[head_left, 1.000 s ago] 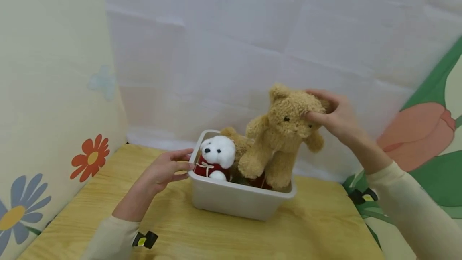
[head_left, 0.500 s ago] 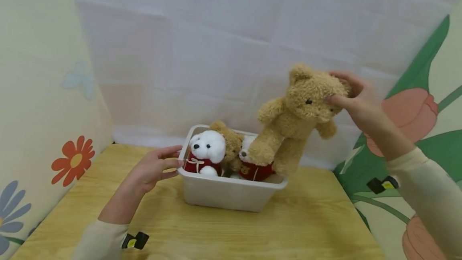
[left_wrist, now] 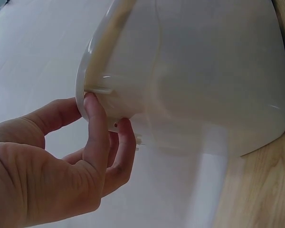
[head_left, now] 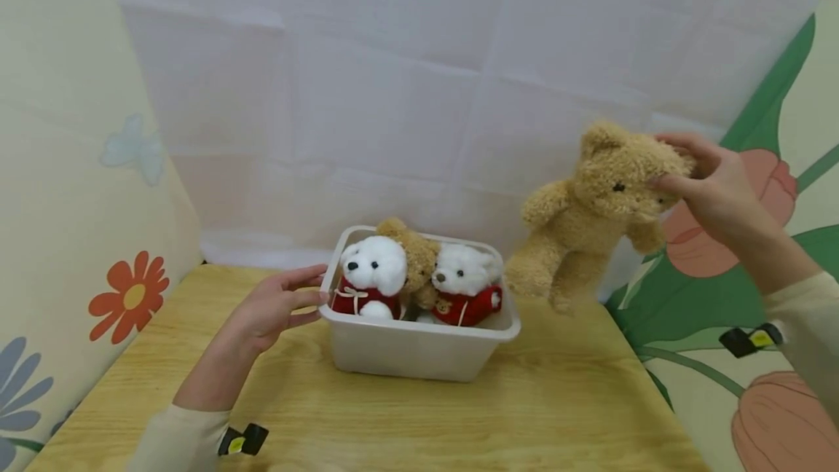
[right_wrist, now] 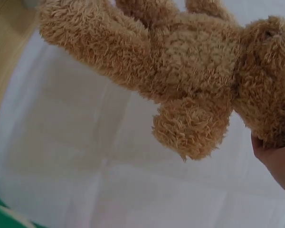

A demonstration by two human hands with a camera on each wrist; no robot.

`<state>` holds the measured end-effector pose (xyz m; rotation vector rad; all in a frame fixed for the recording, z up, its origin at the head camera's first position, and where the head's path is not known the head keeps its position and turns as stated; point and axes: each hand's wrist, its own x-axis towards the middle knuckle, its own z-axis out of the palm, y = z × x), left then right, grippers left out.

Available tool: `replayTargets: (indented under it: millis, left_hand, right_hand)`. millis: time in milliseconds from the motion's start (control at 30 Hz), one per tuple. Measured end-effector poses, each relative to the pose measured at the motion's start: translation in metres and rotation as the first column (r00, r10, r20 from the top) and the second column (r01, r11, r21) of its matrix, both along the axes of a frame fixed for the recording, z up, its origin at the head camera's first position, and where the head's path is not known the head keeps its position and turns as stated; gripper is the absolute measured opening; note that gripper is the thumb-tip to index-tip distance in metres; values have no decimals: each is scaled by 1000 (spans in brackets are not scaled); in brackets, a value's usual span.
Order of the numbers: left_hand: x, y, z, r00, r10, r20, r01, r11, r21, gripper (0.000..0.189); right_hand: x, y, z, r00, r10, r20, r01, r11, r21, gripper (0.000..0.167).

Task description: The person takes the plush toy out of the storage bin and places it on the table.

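My right hand [head_left: 724, 191] grips a tan teddy bear [head_left: 593, 210] by the side of its head. The bear hangs in the air right of a white plastic bin [head_left: 413, 352], legs down. The right wrist view shows its shaggy body [right_wrist: 194, 52] close up. My left hand [head_left: 272, 312] holds the bin's left rim, fingertips curled under the lip [left_wrist: 80, 80] in the left wrist view. Inside the bin sit a white plush dog [head_left: 383, 264] in red, a white plush bear [head_left: 467, 273] in a red top and, partly hidden between them, a brown teddy bear [head_left: 422, 257].
The bin stands on a wood-grain table [head_left: 406, 421]. Behind the table hangs a white cloth [head_left: 367, 93]. Walls painted with flowers, such as a red one [head_left: 131, 297] at left and a pink tulip [head_left: 767, 195] at right, flank the table.
My right hand has lifted the tan teddy bear out of the bin and carried it to the right, uncovering the white plush bear. My left hand has stayed at the rim.
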<state>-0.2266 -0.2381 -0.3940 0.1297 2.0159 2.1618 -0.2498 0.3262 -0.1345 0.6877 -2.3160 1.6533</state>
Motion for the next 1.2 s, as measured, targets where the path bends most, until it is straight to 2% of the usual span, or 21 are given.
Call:
replayTargets:
  millis: [200,467,533,633,700,733,800,1100,1200]
  left_hand:
    - [4,-2,-1,1000,3,12,-4,1000,5,67]
    - [11,-13,0,1000,24,14,-24,1000,-10,68]
    - [13,-15,0,1000,26,16,-25,1000,-8,68]
    - [16,-17,0,999,31,21,-31,999,-6,68]
    - [19,-18,0,999,32,22,-32,999,-5,68]
    - [20,-18,0,999,33,22,-33,999,-5,67]
    - [22,-20,1,999,30,22,-30,1000,-3,67]
    - [29,-25,-1,999,33,17,-33,999,-1,66]
    - [32,-28,-2,999,37,21,-37,999,-4,66]
  right_hand:
    - [-11,33,-17,995,53,83,-48,997,-54,53]
    - [-25,67,-41,987,44,156,-54,997,57,56]
    - [-29,72,-47,986,8,164,-30,990,137,58]
    - [-35,79,-57,988,-72,139,24,946,323,59]
    - [-39,83,-65,987,-117,114,54,893,448,60]
    - [-41,86,-70,987,-123,105,56,869,492,61]
    - [-45,91,-80,988,-116,106,42,842,538,63]
    - [-61,110,-121,977,-131,167,-2,779,627,66]
    - [-67,112,-135,970,-124,208,-31,787,616,67]
